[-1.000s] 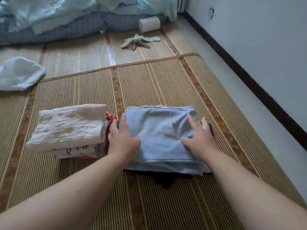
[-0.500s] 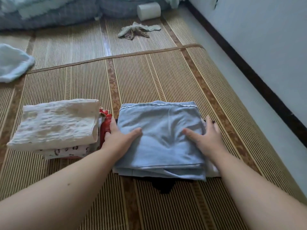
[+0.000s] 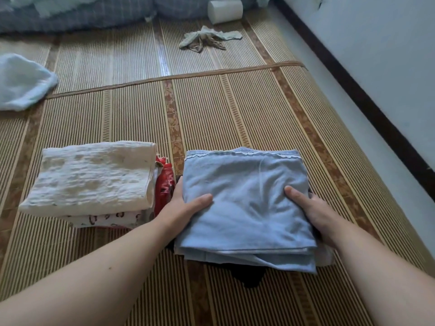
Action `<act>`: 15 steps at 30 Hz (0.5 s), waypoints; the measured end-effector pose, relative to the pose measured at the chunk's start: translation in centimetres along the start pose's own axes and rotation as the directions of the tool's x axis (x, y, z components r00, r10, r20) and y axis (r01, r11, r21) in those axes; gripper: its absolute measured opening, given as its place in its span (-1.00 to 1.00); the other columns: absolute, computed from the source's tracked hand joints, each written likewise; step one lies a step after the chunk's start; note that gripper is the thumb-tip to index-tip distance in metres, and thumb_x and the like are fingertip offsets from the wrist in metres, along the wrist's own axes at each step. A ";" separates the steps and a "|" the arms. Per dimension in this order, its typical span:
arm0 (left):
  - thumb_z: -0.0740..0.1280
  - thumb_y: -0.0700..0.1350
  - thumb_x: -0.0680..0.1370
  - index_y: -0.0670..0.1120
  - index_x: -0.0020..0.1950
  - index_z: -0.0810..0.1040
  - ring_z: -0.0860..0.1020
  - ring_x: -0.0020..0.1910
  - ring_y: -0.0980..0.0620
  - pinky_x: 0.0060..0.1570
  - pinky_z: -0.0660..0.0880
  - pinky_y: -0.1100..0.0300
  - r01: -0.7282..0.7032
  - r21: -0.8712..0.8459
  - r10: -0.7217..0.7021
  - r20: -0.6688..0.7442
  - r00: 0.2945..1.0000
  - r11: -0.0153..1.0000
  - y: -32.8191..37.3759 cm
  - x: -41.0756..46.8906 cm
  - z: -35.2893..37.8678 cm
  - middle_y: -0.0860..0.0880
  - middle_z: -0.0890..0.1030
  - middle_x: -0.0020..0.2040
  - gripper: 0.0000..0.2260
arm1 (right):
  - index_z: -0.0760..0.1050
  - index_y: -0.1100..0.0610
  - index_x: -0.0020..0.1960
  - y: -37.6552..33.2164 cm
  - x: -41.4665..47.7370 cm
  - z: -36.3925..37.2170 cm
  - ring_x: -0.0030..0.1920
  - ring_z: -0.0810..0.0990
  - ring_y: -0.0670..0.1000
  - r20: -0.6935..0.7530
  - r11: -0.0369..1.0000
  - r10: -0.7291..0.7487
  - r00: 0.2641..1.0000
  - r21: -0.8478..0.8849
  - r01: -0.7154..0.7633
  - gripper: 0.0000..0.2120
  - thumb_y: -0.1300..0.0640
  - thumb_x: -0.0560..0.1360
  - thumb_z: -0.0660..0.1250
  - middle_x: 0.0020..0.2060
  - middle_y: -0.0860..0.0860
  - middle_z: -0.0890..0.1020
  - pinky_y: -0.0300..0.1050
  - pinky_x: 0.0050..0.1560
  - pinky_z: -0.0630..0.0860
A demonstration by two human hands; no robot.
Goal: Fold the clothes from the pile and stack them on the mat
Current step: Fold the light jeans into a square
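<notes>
The folded blue garment (image 3: 247, 203) lies in the lower middle of the frame, on top of a small stack on the mat (image 3: 211, 114). Paler folded layers show under its near edge, and a dark garment (image 3: 249, 276) sticks out from beneath toward the bottom of the frame.

The left hand (image 3: 181, 208) grips the blue garment's left edge. Its thumb lies across the top of the cloth and its fingers (image 3: 178, 185) run close together down the side. The right hand (image 3: 315, 212) holds the right edge the same way, thumb on top and fingers along the side. I cannot tell whether either hand's fingers reach under the stack.

Just left of this stack, close beside the left hand, stands a second one. A cream textured garment (image 3: 91, 177) lies on top, a white patterned garment (image 3: 106, 218) shows beneath its near edge, and a red garment (image 3: 166, 184) bulges out at its right side, next to the left hand's fingers.

Further up the mat, well apart from both stacks, a crumpled pale cloth (image 3: 207, 38) lies near the top middle. A white roll (image 3: 224, 7) lies above it, on its side, against blue checked bedding (image 3: 77, 12) that fills the top left. A light blue cloth (image 3: 21, 83) rests at the left edge of the frame. A dark baseboard (image 3: 353, 90) runs down the right side under a pale wall.
</notes>
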State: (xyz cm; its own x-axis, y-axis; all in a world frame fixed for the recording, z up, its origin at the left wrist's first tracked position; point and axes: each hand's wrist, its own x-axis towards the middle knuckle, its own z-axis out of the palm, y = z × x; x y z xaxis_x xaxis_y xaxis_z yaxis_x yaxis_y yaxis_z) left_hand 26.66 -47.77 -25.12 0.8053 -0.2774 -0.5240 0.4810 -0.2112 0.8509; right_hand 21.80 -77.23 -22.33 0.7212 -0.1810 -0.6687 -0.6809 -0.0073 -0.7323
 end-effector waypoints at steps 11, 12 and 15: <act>0.63 0.23 0.04 0.17 0.41 0.29 0.61 0.14 -0.14 0.17 0.50 -0.22 0.007 -0.208 0.007 0.064 0.998 0.978 -0.1 0.1 0.2 -0.07 0.59 0.23 0.00 | -0.01 -0.32 0.39 1.3 -1.3 1.0 0.18 0.53 0.04 0.021 0.975 -0.213 0.977 0.070 0.211 0.29 -0.27 -0.20 0.63 0.26 -0.03 0.44 0.05 0.11 0.55; 0.64 0.23 0.02 0.14 0.42 0.29 0.61 0.14 -0.16 0.17 0.50 -0.23 0.008 -0.221 0.008 0.075 0.997 0.975 -0.1 0.0 0.3 -0.09 0.59 0.23 0.03 | -0.08 -0.31 0.43 1.5 -1.3 0.9 0.23 0.50 0.05 0.019 0.974 -0.217 0.976 0.064 0.215 0.34 -0.23 -0.15 0.65 0.32 -0.03 0.39 0.12 0.21 0.50; 0.67 0.19 -0.07 0.08 0.40 0.32 0.64 0.07 -0.18 0.04 0.58 -0.12 0.054 -0.257 -0.024 0.118 0.993 0.965 0.3 -0.2 0.4 -0.14 0.63 0.16 0.09 | -0.32 -0.24 0.48 2.1 -1.1 0.8 0.32 0.41 0.04 0.010 0.971 -0.232 0.973 0.057 0.231 0.42 -0.13 -0.04 0.63 0.42 -0.10 0.26 0.17 0.35 0.37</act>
State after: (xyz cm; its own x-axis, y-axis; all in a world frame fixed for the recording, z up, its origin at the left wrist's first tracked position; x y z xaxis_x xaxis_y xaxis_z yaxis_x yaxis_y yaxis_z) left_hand 26.48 -48.13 -24.75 0.7465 -0.3812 -0.5453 0.5971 0.0223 0.8019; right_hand 19.68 -76.26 -23.25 0.8606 -0.1646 -0.4819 -0.4876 0.0071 -0.8731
